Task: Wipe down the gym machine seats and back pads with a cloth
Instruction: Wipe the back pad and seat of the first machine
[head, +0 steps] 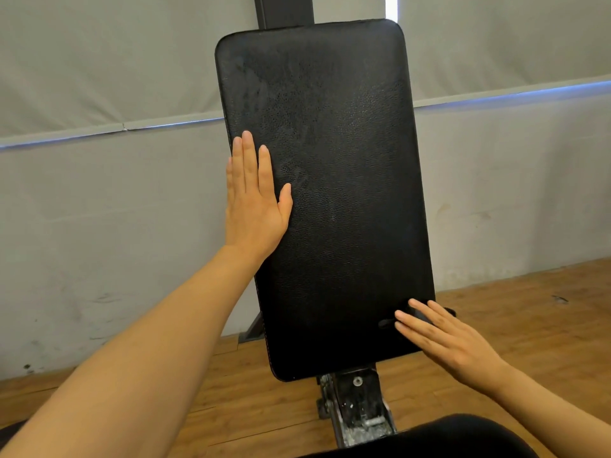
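Wall panels in grey fill the background, above a wooden floor. Standing before them, the black back pad runs lengthwise from the floor up toward the dark upright post, leaning slightly left at the top, its face turned to the person. A scuffed metal bracket sits under its lower edge. The left hand lies flat on the pad's left edge, fingers straight and pointing up. The right hand, fingers extended, presses a dark cloth against the pad's lower right corner, hiding most of it.
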A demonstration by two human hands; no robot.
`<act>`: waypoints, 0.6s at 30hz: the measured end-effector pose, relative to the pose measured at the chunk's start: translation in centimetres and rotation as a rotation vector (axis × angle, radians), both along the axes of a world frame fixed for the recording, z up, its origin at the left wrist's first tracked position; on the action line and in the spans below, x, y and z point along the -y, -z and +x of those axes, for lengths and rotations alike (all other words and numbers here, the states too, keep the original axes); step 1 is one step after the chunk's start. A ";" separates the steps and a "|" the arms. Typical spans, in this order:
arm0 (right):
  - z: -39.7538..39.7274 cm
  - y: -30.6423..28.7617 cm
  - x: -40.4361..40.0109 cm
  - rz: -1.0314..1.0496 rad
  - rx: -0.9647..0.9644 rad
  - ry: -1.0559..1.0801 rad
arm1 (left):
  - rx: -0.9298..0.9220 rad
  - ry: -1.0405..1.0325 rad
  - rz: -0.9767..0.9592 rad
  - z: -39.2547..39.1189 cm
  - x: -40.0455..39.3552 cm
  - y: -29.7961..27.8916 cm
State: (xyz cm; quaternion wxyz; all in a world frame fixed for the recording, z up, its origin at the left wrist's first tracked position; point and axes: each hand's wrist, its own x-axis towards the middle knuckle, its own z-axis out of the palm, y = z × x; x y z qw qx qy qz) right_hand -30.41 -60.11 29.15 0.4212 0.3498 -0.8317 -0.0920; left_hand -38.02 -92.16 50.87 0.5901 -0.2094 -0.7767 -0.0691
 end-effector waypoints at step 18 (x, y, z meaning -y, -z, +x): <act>-0.4 -0.8 1.5 -0.141 -0.049 -0.062 | 0.065 -0.065 0.015 0.6 -0.2 -0.2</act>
